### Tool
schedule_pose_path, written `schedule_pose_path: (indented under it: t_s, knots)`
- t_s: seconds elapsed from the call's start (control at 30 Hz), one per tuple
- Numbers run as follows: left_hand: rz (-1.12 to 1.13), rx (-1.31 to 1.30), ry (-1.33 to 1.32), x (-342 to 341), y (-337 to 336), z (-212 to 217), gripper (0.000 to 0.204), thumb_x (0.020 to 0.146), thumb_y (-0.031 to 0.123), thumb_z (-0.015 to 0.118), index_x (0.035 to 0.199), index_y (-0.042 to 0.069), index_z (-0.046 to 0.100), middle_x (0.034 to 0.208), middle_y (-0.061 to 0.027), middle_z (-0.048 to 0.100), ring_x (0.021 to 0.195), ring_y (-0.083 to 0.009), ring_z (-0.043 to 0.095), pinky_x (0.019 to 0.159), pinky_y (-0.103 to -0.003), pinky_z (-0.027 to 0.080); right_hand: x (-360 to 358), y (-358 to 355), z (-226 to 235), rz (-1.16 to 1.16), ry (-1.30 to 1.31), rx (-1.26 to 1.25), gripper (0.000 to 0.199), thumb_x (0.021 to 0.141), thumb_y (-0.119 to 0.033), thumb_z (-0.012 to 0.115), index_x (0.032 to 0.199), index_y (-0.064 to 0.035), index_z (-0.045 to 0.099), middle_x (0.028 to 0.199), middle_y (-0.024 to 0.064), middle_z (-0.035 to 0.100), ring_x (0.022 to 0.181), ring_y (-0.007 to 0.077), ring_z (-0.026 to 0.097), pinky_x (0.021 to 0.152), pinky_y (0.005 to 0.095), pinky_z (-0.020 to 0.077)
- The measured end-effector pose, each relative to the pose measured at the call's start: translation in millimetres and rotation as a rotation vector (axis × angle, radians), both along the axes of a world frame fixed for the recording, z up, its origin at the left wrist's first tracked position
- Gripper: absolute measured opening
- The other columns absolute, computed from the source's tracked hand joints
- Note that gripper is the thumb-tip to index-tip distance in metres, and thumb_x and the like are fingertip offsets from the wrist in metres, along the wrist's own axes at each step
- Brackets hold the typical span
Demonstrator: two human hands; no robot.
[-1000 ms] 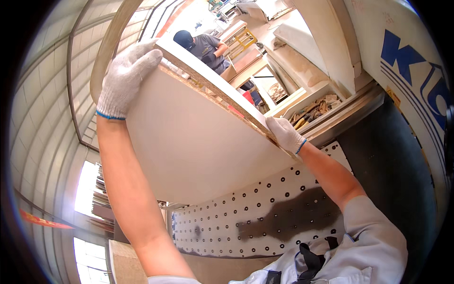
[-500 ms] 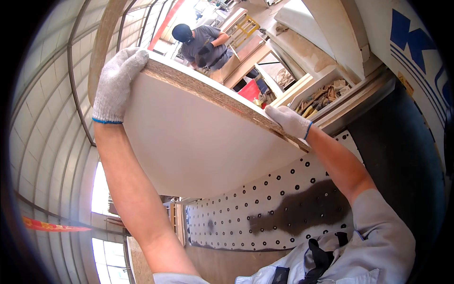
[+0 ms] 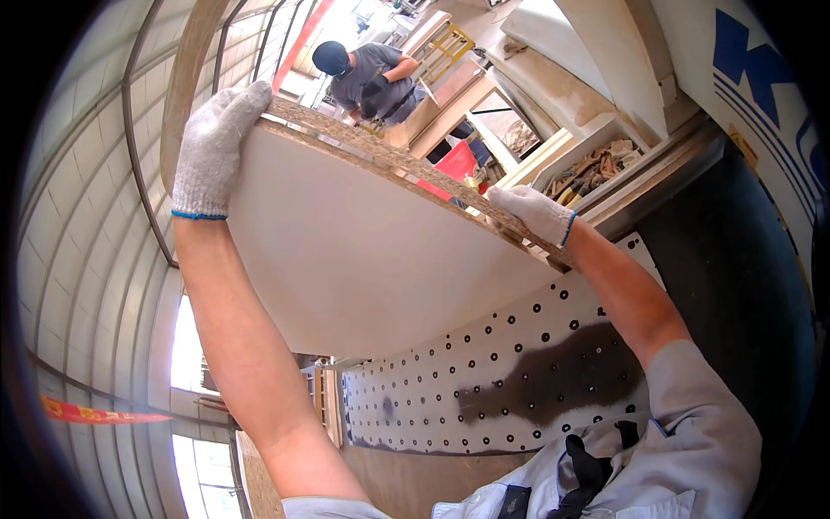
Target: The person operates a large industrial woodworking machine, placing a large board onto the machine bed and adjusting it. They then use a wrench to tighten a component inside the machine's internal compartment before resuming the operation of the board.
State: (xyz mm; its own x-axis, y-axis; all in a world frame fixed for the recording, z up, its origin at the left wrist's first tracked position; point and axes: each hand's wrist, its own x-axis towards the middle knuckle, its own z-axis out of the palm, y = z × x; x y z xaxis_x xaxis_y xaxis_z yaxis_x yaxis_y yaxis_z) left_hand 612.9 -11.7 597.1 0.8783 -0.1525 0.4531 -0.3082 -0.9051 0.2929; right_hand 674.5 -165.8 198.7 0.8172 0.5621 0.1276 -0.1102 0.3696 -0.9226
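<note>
A large white-faced chipboard panel (image 3: 363,251) fills the middle of the head view, its raw brown edge running from upper left to right. My left hand (image 3: 216,147), in a white knit glove, grips the panel's far left corner. My right hand (image 3: 540,212), gloved the same way, holds the raw edge near the panel's right end. Both forearms reach up from the lower edge.
A white perforated board (image 3: 484,389) with a dark stain lies below the panel. Another person (image 3: 367,78) in a grey shirt and dark cap works beyond it, near wooden boards and shelves (image 3: 588,164). A corrugated wall (image 3: 78,259) curves along the left.
The panel has tilted and swung leftward, with more of its white face and raw edge in view. Both hands kept their grip and moved with it.
</note>
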Motion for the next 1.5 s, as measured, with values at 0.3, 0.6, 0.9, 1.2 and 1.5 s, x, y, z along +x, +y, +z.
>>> schedule_pose_path:
  t_s: [0.3,0.6,0.9,1.2,1.5]
  knots:
    - [0.0,0.047,-0.05,6,2,1,0.035,0.093,0.035,0.074,0.098,0.0,0.075,0.088,-0.004,0.068,0.082,-0.0113,0.059,0.074,-0.027,0.046,1,0,-11,-0.088,-0.07,0.01,0.06,0.101,-0.054,0.058,0.091,0.0035,0.072,0.08,0.0033,0.065,0.078,0.0101,0.056,0.073,0.0304,0.0471]
    - [-0.011,0.0,-0.064,11,1,-3,0.03,0.093,0.03,0.072,0.098,0.0,0.075,0.089,-0.0044,0.067,0.083,-0.0115,0.058,0.076,-0.027,0.045,1,-1,-17,-0.062,-0.041,0.069,0.055,0.101,-0.049,0.06,0.099,0.004,0.073,0.086,0.0015,0.067,0.083,0.0089,0.057,0.076,0.0292,0.0482]
    - [-0.022,-0.004,-0.048,11,4,-1,0.032,0.095,0.026,0.07,0.11,-0.002,0.074,0.1,-0.0054,0.07,0.095,-0.0129,0.062,0.087,-0.027,0.047,-7,-4,-25,-0.117,-0.154,0.101,0.036,0.094,-0.035,0.069,0.092,0.0012,0.074,0.084,-0.0014,0.066,0.084,0.0072,0.06,0.076,0.0273,0.0495]
    - [-0.055,0.048,-0.041,10,0,-2,0.037,0.096,0.025,0.068,0.12,-0.004,0.072,0.111,-0.0087,0.072,0.106,-0.0158,0.063,0.097,-0.028,0.046,-16,-4,-23,-0.2,-0.13,0.101,0.033,0.091,-0.032,0.074,0.093,0.0011,0.074,0.086,-0.0001,0.068,0.086,0.0075,0.061,0.077,0.0264,0.0502]
    - [-0.069,0.009,0.088,3,-6,-6,0.05,0.091,0.018,0.067,0.134,-0.007,0.061,0.113,-0.0141,0.07,0.103,-0.0189,0.065,0.093,-0.03,0.05,-15,-3,-26,-0.271,-0.216,0.108,0.033,0.092,-0.032,0.074,0.092,0.0011,0.073,0.084,0.0004,0.066,0.084,0.008,0.059,0.075,0.0279,0.0492]
